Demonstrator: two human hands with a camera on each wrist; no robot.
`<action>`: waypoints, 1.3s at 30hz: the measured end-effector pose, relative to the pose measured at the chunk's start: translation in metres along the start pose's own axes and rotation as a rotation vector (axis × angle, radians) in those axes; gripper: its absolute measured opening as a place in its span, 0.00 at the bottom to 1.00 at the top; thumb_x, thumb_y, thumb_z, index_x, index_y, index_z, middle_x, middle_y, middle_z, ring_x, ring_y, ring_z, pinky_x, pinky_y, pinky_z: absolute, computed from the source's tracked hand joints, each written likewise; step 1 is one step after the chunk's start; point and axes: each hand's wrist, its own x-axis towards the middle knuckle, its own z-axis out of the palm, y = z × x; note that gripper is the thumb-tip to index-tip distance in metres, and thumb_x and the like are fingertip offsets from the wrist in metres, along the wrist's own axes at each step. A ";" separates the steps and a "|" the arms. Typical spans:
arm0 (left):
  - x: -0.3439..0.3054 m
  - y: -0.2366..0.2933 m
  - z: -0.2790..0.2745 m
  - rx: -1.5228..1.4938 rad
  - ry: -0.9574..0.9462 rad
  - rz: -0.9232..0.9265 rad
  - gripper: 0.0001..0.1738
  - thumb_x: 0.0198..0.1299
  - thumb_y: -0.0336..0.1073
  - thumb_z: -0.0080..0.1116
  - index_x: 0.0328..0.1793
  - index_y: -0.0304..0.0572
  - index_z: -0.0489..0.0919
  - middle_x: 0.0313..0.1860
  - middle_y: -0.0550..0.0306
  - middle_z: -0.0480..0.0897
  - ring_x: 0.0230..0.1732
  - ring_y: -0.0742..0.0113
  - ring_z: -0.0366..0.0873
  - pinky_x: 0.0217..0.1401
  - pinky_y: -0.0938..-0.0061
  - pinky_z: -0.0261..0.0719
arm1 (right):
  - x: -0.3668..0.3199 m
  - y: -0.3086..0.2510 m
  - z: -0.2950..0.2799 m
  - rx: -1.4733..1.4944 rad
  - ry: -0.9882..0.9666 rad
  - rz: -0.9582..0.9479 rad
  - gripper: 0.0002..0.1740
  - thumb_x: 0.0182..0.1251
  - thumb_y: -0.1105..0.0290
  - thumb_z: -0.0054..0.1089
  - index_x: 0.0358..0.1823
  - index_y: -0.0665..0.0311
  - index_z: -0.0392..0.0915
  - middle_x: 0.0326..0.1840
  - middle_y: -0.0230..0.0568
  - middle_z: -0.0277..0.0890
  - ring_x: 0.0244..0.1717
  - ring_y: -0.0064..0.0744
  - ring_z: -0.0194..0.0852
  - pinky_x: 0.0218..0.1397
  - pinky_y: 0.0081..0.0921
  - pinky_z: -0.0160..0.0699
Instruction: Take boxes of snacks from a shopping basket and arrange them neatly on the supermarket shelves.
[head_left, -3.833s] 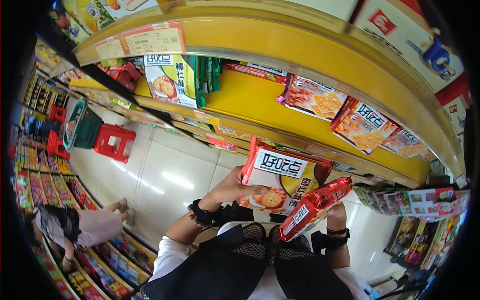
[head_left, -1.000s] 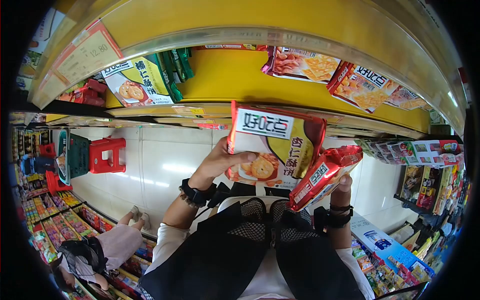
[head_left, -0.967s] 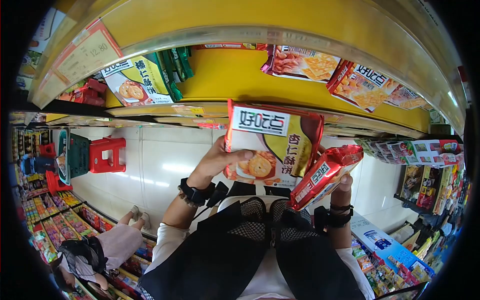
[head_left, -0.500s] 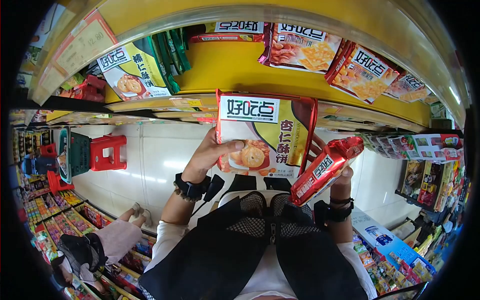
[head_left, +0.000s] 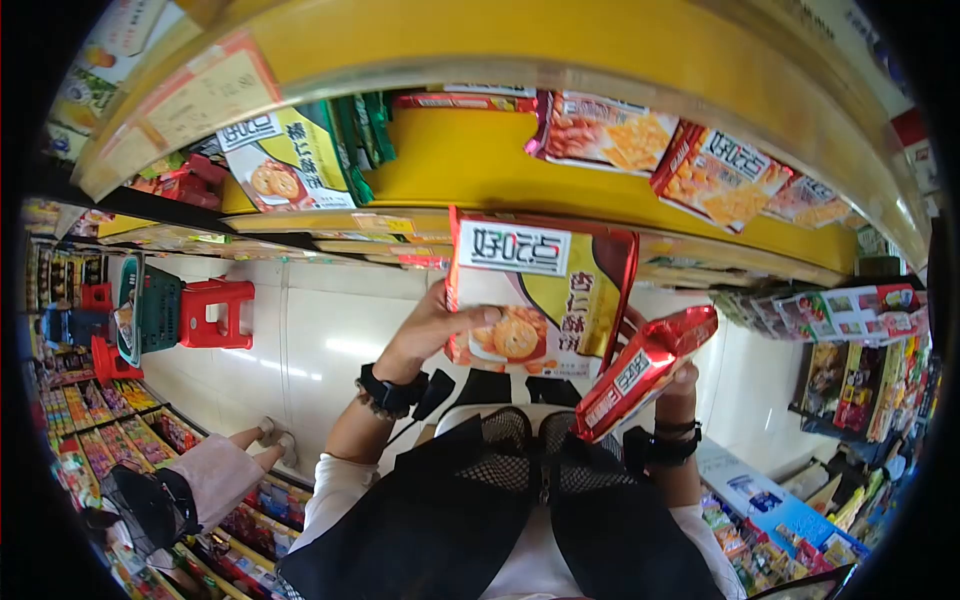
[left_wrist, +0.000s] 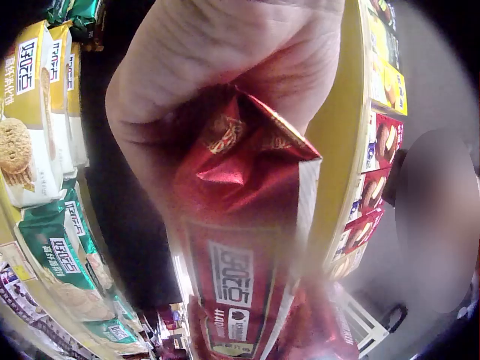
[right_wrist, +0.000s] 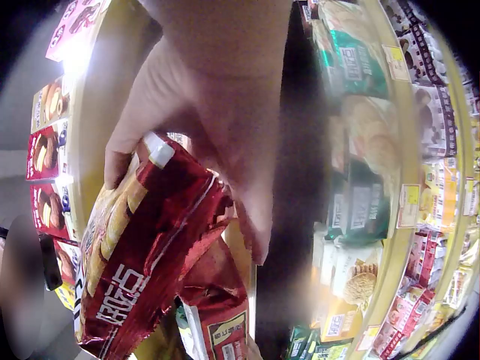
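Observation:
My left hand (head_left: 425, 332) grips a flat biscuit packet (head_left: 545, 290) by its left side, thumb across the printed front. The packet is white and yellow with red edges and a picture of round biscuits. In the left wrist view the left hand (left_wrist: 232, 56) covers one end of this packet's red side (left_wrist: 240, 240). My right hand (head_left: 682, 382) holds a second, red biscuit packet (head_left: 648, 370), tilted with its narrow side upward. Some right fingers reach behind it to the first packet's right edge. The right wrist view shows the right hand (right_wrist: 217, 105) around the red packet (right_wrist: 142, 255).
A yellow shelf (head_left: 460, 150) ahead carries a hazelnut biscuit packet (head_left: 285, 160) at left and cracker packets (head_left: 610, 130) at right. A red stool (head_left: 218, 313) and a green basket (head_left: 155, 310) stand in the aisle at left. Another person (head_left: 190, 490) is at lower left.
Both packets have stayed in the hands. Since the first frame they have risen toward the shelf, then dipped slightly in the last half second, as the head view shifted. The other person has shifted slightly.

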 end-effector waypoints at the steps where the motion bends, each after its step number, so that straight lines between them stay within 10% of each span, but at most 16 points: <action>1: -0.001 0.000 0.001 0.024 -0.030 0.002 0.20 0.49 0.28 0.61 0.49 0.34 0.73 0.41 0.58 0.78 0.43 0.74 0.74 0.50 0.78 0.71 | 0.000 0.000 0.001 -0.010 -0.017 0.003 0.43 0.40 0.59 0.61 0.59 0.74 0.56 0.55 0.56 0.65 0.51 0.46 0.70 0.53 0.41 0.71; 29: 0.013 0.016 0.042 0.198 -0.281 -0.042 0.23 0.53 0.32 0.60 0.53 0.32 0.69 0.44 0.53 0.78 0.45 0.72 0.74 0.49 0.77 0.73 | 0.000 -0.014 0.020 -0.153 0.015 0.028 0.35 0.35 0.73 0.67 0.52 0.72 0.67 0.48 0.46 0.74 0.48 0.37 0.73 0.53 0.32 0.70; 39: 0.077 0.112 0.051 1.025 0.409 0.686 0.20 0.55 0.35 0.56 0.53 0.35 0.71 0.46 0.55 0.78 0.47 0.68 0.74 0.48 0.76 0.71 | -0.009 -0.009 0.006 -0.152 0.027 -0.037 0.35 0.40 0.68 0.64 0.53 0.74 0.65 0.49 0.51 0.72 0.47 0.44 0.74 0.51 0.37 0.72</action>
